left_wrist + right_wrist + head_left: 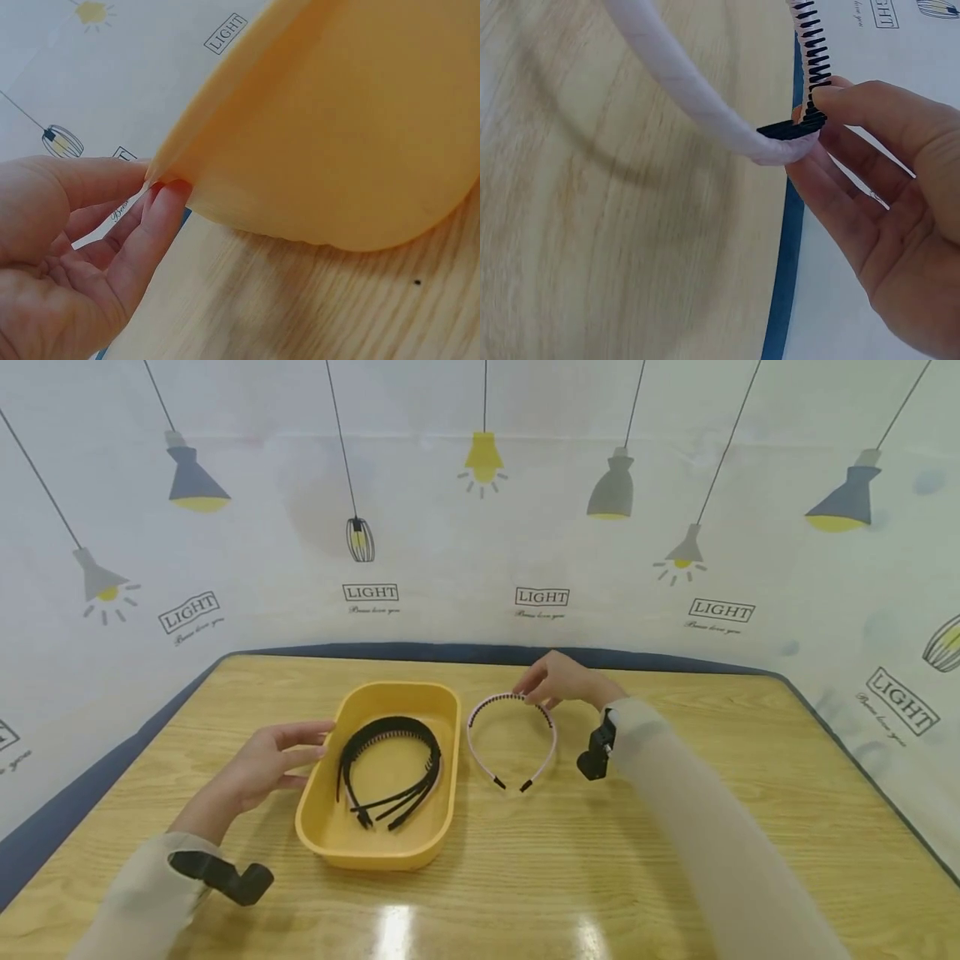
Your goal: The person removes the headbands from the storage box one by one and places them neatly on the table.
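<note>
A pale pink headband (555, 746) with black teeth along its inner side is pinched at its curved top by my right hand (566, 681). The right wrist view shows thumb and fingers on the band (697, 101), with its shadow on the wood below. To its left stands a yellow plastic bin (390, 858). My left hand (262, 764) pinches the bin's left rim; in the left wrist view the thumb and fingers meet at the rim (196, 124). Inside the bin lie several dark headbands (431, 760), overlapping one another.
A light wood table (525, 877) bears everything, with a dark blue edge along its back. Behind it hangs a white backdrop (450, 552) printed with lamps and the word LIGHT. Each wrist wears a black camera mount (596, 750).
</note>
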Motion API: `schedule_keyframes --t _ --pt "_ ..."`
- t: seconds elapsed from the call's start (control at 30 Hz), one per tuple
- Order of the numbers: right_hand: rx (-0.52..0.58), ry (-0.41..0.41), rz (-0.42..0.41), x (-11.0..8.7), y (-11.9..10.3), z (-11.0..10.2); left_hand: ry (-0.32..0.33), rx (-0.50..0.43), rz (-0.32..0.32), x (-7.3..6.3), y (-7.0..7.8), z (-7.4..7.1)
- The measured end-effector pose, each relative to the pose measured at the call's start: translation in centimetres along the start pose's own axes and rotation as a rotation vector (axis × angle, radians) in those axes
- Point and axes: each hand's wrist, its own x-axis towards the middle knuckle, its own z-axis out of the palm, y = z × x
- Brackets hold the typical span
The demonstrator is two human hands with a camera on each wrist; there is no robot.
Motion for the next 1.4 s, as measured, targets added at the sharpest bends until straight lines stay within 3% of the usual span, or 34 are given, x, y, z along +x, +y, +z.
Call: schedule_keyframes --t 0.57,1.03,1.4 --pt "-0.027 -0.005 0.089 1.5 1.2 1.7 0.011 0.008 -0.016 0.1 -0.1 -0.1" --pt "-0.038 0.015 0.099 1.8 2.2 2.2 -0.004 -0.013 -0.007 0.1 -0.1 -0.1" --pt "-0.053 0.015 0.041 1.5 2.1 1.9 -0.003 -0.012 -0.014 0.0 0.0 0.0"
